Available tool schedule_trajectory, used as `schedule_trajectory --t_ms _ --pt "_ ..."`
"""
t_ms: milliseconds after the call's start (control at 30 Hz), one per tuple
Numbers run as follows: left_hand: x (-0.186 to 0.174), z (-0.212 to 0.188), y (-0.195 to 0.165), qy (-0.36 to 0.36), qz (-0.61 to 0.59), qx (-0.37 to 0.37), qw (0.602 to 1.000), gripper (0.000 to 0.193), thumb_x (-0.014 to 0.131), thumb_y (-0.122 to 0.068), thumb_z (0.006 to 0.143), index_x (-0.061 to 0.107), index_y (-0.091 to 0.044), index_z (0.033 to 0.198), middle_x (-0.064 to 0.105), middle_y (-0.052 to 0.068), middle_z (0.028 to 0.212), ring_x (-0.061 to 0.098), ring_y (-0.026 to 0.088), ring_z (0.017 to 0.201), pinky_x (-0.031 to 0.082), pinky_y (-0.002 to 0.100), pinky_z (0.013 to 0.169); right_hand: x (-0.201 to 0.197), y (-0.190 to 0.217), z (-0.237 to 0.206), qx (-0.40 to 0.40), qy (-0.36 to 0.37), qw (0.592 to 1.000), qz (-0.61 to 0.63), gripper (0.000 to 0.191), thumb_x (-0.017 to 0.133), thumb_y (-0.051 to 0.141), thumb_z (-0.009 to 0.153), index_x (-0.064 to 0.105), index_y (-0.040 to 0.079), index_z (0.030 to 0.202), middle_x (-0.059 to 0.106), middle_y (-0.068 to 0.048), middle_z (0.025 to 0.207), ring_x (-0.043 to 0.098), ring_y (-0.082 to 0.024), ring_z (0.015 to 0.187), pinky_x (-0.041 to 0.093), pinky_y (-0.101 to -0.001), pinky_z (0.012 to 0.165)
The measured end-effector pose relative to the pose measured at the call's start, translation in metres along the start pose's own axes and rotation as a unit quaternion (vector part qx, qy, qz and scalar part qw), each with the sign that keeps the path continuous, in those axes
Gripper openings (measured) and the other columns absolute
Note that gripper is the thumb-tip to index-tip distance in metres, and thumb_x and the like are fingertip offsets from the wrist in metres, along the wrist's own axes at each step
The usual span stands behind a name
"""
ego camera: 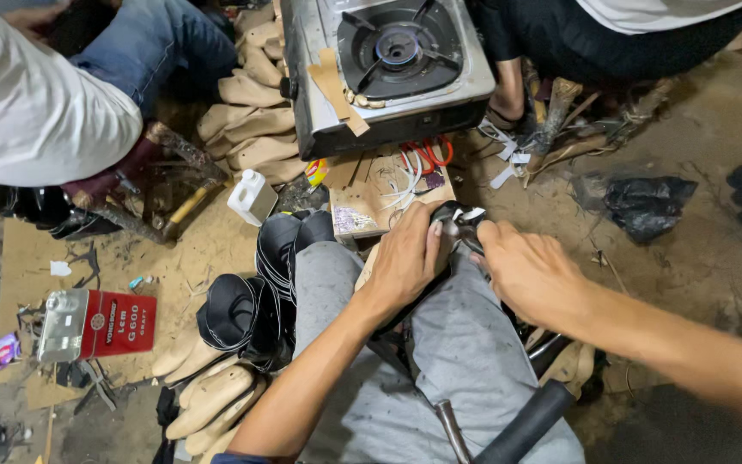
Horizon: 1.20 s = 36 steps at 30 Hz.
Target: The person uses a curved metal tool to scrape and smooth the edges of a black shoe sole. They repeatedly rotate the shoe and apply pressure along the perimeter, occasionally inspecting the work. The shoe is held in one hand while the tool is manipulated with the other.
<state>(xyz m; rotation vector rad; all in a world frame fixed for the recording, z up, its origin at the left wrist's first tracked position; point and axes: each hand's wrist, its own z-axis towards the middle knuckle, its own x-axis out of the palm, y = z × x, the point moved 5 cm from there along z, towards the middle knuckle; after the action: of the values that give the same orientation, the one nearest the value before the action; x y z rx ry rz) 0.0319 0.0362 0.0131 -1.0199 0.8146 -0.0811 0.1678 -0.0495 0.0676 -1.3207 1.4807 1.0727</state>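
Noting, far left on floor: red tin (96, 325), wooden lasts (212, 397) beside black uppers (251, 301). White bottle (252, 197) further up. Left hand (405, 258) closed around black shoe part (450, 213), pressing it down over knee. Right hand (530, 273) touching same part from other side, fingers curled at its edge; whether gripping a tool, cannot tell. Stove (388, 60) just ahead, scissors (427, 155) on board below it. Black bag (646, 206) far right. Risk, judged: part perched on knee, unsupported; uneven pull between hands likely to slip or twist it. Fingers close together near edge; pinching possible.
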Motion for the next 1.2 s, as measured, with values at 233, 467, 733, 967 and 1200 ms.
schedule_trajectory --t_ms 233,467,733,967,1200 --pt "-0.020 0.006 -0.020 -0.013 -0.047 0.070 0.996 0.029 0.047 -0.015 0.106 0.055 -0.003 0.132 0.059 0.021 0.111 0.059 0.042 0.109 0.047 0.048 0.093 0.028 0.005 0.001 -0.084 -0.193 0.977 -0.015 0.012 0.056 0.002 0.085 0.049 0.000 0.095 0.058 -0.021 0.093 0.065 -0.041 0.084 0.054 -0.0503 0.070" --pt "-0.014 0.003 -0.030 0.005 -0.025 0.035 0.999 0.029 0.046 -0.014 0.105 0.056 -0.003 0.129 0.057 0.021 0.110 0.059 0.042 0.103 0.047 0.048 0.088 0.012 -0.011 -0.011 -0.034 -0.091 0.993 0.065 0.019 0.058 0.015 0.090 0.050 0.001 0.100 0.062 -0.020 0.095 0.065 -0.042 0.084 0.052 -0.0518 0.071" --pt "-0.019 0.011 -0.016 0.025 -0.072 0.065 0.995 0.029 0.051 -0.015 0.105 0.056 -0.001 0.130 0.055 0.020 0.107 0.058 0.039 0.106 0.047 0.046 0.093 0.032 0.007 -0.005 -0.067 -0.186 0.980 0.019 0.013 0.055 0.003 0.087 0.048 -0.001 0.097 0.059 -0.023 0.095 0.064 -0.042 0.084 0.053 -0.0511 0.071" --pt "-0.017 0.007 -0.028 0.025 -0.047 0.060 0.997 0.026 0.048 -0.012 0.104 0.056 -0.001 0.127 0.055 0.020 0.111 0.058 0.040 0.106 0.047 0.046 0.092 0.010 -0.013 -0.007 -0.020 -0.043 0.993 0.109 0.020 0.059 0.016 0.092 0.049 0.002 0.101 0.063 -0.021 0.096 0.064 -0.043 0.087 0.053 -0.0513 0.071" --pt "-0.016 0.012 -0.016 0.036 -0.086 0.074 0.993 0.030 0.051 -0.012 0.105 0.058 -0.001 0.132 0.056 0.020 0.108 0.058 0.038 0.109 0.045 0.043 0.097 0.031 0.010 -0.013 -0.050 -0.195 0.978 0.049 0.016 0.058 0.001 0.086 0.047 -0.001 0.098 0.058 -0.022 0.096 0.064 -0.042 0.085 0.054 -0.0498 0.070"
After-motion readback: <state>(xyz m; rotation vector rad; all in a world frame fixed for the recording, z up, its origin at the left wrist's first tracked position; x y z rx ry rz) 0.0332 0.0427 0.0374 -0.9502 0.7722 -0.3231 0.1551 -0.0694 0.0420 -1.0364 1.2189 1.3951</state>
